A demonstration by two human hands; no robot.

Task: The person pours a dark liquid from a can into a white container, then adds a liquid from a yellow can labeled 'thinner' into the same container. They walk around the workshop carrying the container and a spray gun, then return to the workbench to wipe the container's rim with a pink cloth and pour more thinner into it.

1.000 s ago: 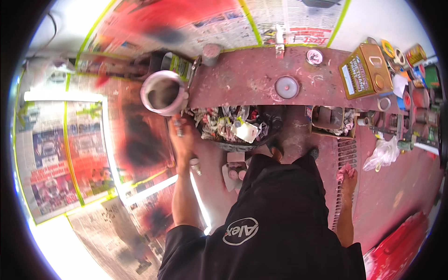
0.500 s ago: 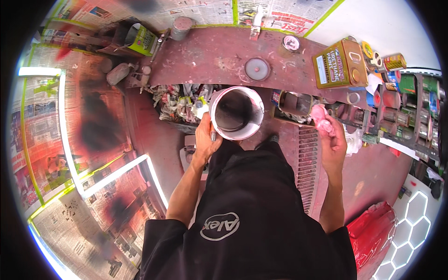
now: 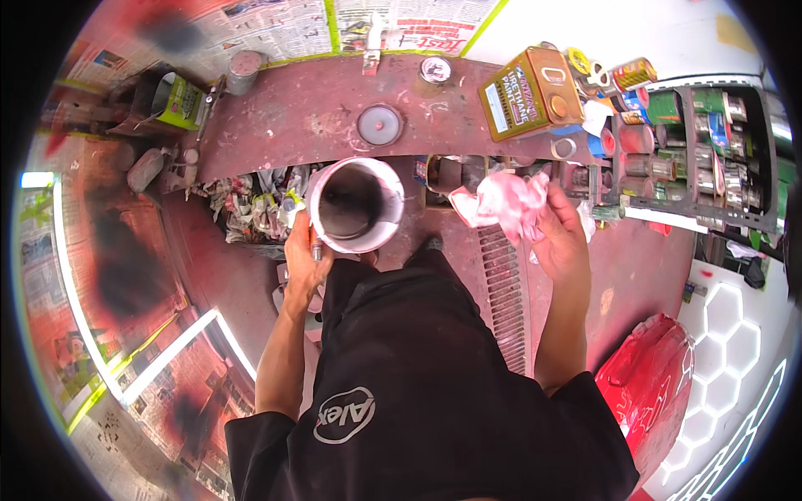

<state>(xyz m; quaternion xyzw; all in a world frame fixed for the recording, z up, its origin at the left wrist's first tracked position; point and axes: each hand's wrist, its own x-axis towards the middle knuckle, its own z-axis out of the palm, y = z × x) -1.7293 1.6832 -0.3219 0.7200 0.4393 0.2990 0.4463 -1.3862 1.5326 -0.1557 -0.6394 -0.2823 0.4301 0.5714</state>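
Observation:
A white, round, open cup with a dark-stained inside is held up in front of me, its mouth facing up. My left hand is closed at its left side, and a short metal fitting pokes out beside the fingers; what lies under the cup is hidden. Off to the right, my right hand pinches a crumpled, pink-stained rag, which may be cloth or paper. The rag hangs partly spread from the fingers, apart from the cup.
Ahead stands a paint-spattered bench with a round lid, a small can and a gold rectangular tin. A bin of crumpled paper sits below. At right is a rack of cans; a red panel leans lower right.
The rag has gone from a bunched wad to a looser, more spread shape in my right hand. The whole view has shifted, with the scene sliding left; my left hand still holds the cup.

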